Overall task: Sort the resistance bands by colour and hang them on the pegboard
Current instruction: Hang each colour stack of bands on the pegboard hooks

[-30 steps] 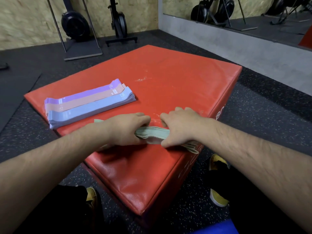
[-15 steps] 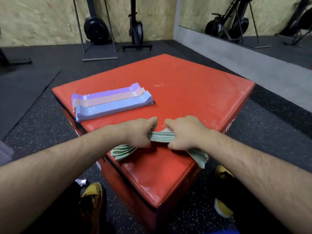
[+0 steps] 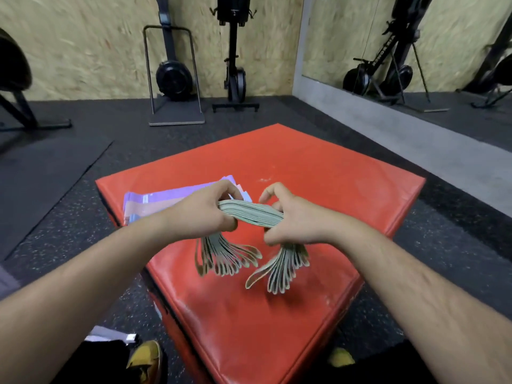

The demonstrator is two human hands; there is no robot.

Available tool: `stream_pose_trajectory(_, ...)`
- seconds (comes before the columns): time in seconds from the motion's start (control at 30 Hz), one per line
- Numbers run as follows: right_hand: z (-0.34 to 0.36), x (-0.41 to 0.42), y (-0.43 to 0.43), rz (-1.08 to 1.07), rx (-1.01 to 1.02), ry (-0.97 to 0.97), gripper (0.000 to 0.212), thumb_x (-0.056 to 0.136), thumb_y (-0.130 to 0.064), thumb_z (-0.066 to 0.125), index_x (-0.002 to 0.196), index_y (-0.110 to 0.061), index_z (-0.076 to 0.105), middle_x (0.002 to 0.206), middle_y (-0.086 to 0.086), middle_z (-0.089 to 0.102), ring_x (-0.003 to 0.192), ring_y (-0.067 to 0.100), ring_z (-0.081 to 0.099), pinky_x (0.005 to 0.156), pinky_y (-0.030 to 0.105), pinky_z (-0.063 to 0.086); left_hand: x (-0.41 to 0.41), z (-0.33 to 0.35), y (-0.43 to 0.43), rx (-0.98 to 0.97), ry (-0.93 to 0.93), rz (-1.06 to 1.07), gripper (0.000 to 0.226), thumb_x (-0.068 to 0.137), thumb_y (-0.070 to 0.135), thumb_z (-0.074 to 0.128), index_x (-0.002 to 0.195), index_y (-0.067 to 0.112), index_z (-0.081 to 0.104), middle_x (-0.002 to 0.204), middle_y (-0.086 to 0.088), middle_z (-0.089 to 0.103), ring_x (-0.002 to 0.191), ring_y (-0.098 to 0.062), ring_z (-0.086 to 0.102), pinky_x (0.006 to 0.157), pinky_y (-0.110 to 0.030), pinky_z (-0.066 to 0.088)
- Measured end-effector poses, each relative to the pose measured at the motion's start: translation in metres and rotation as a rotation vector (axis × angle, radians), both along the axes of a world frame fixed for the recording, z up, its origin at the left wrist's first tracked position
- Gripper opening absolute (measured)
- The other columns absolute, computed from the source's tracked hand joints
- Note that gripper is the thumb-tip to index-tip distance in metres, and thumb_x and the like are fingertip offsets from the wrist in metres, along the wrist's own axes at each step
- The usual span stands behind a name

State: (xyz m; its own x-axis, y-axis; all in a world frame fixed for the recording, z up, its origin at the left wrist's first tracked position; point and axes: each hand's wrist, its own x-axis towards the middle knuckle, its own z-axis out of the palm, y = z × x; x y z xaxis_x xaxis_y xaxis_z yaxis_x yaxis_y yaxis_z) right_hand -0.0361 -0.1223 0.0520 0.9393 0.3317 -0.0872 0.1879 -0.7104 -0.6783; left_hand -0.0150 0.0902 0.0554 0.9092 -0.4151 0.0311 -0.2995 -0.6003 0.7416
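A yellow shoe (image 3: 145, 358) is standing on the floor (image 3: 83, 189) to the left of the near corner of the red box (image 3: 249, 314), and a second shoe (image 3: 342, 357) is peeking out on the right. Both forearms are reaching forward over that corner.

Above the middle of the box, the 2 hands are holding the green bands (image 3: 250, 214) as 1 thick bundle. The left hand (image 3: 202, 214) is clenching its fingers round the left part. The right hand (image 3: 296, 223) is grasping the right part with its lower fingers, while its index finger and thumb are arching loosely above. Gripping close to the middle from both sides is probably keeping the many loops packed together so that none slips out.

The bands are looking pale green, thin and limp. Between the hands they are lying tight, edge on, like a deck. Beyond each fist the loop ends are drooping and fanning apart over the box top. Whether the tips are touching it, I cannot tell.

Behind the left hand, the other bands (image 3: 155, 200) are lying flat on the box in purple, pink and blue rows, seemingly sorted already.

Farther off, 2 gym machines (image 3: 173, 76) are standing against a chipboard wall (image 3: 83, 51), and a mirror (image 3: 415, 45) is running along the right. No pegboard is showing, so hanging is probably coming next.
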Motion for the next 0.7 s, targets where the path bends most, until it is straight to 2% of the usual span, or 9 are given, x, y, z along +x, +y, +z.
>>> stream_pose_trajectory(0.07,0.007,0.014,0.001,0.042,-0.002,0.007,0.059,0.064,-0.02,0.075,0.11,-0.033,0.041,0.077,-0.001,0.06,0.058,0.014,0.053,0.057,0.034,0.045,0.006,0.008,0.006,0.012,-0.036,0.049,0.033,0.07,0.011,0.071,0.095,0.027,0.058,0.071,0.007,0.066,0.056,-0.004,0.053,0.056,-0.022,0.043)
stream_pose_trajectory(0.13,0.01,0.027,0.003,0.066,-0.037,0.03,0.061,0.061,-0.028,0.073,0.112,-0.04,0.04,0.08,0.001,0.063,0.058,0.016,0.055,0.054,0.037,0.047,0.009,0.014,0.013,0.069,-0.074,0.095,0.029,0.068,0.021,0.072,0.092,0.03,0.058,0.067,0.009,0.064,0.053,-0.002,0.05,0.049,-0.016,0.039)
stream_pose_trajectory(0.2,0.01,0.039,0.009,0.085,-0.093,0.038,0.065,0.066,-0.03,0.069,0.121,-0.042,0.036,0.089,0.004,0.066,0.057,0.018,0.059,0.044,0.032,0.044,0.009,0.019,0.02,0.135,-0.103,0.132,0.029,0.067,0.025,0.071,0.092,0.031,0.057,0.067,0.008,0.064,0.053,-0.002,0.051,0.051,-0.018,0.04)
stream_pose_trajectory(0.27,0.009,0.045,0.021,0.118,-0.196,0.005,0.065,0.076,-0.026,0.064,0.132,-0.038,0.034,0.096,0.003,0.065,0.058,0.016,0.058,0.044,0.026,0.041,0.008,0.022,0.026,0.213,-0.133,0.17,0.029,0.071,0.022,0.068,0.094,0.031,0.054,0.066,0.006,0.064,0.055,-0.004,0.051,0.055,-0.023,0.043)
stream_pose_trajectory(0.33,0.007,0.048,0.035,0.155,-0.26,-0.044,0.059,0.082,-0.019,0.058,0.135,-0.033,0.036,0.097,0.0,0.062,0.061,0.013,0.056,0.046,0.027,0.041,0.004,0.026,0.032,0.259,-0.142,0.21,0.03,0.072,0.018,0.064,0.096,0.031,0.051,0.065,0.004,0.065,0.055,-0.007,0.053,0.056,-0.029,0.046)
stream_pose_trajectory(0.43,0.008,0.054,0.053,0.178,-0.119,-0.036,0.049,0.08,-0.014,0.056,0.122,-0.035,0.042,0.095,0.005,0.064,0.071,0.027,0.064,0.057,0.038,0.053,-0.005,0.034,0.048,0.256,-0.094,0.255,0.039,0.07,0.013,0.065,0.1,0.033,0.048,0.069,0.002,0.067,0.049,-0.003,0.052,0.046,-0.02,0.042)
stream_pose_trajectory(0.5,0.018,0.054,0.061,0.166,0.061,-0.034,0.051,0.078,-0.01,0.061,0.118,-0.035,0.044,0.094,0.005,0.063,0.07,0.024,0.06,0.061,0.032,0.05,-0.018,0.04,0.06,0.232,-0.068,0.268,0.048,0.069,0.015,0.07,0.105,0.037,0.046,0.074,0.005,0.064,0.051,-0.003,0.051,0.048,-0.019,0.04)
stream_pose_trajectory(0.6,0.037,0.045,0.073,0.214,0.265,-0.04,0.061,0.071,-0.002,0.065,0.115,-0.04,0.047,0.085,0.003,0.06,0.068,0.019,0.053,0.063,0.035,0.044,-0.045,0.041,0.079,0.093,-0.002,0.264,0.059,0.066,0.017,0.076,0.11,0.041,0.045,0.076,0.006,0.061,0.058,-0.009,0.05,0.056,-0.027,0.042)
stream_pose_trajectory(0.7,0.05,0.026,0.088,0.299,0.322,-0.045,0.067,0.068,0.001,0.066,0.114,-0.045,0.049,0.084,0.004,0.061,0.071,0.019,0.054,0.069,0.038,0.043,-0.079,0.044,0.097,-0.033,0.08,0.274,0.069,0.061,0.018,0.079,0.116,0.042,0.045,0.085,-0.002,0.065,0.066,-0.014,0.055,0.064,-0.037,0.047)
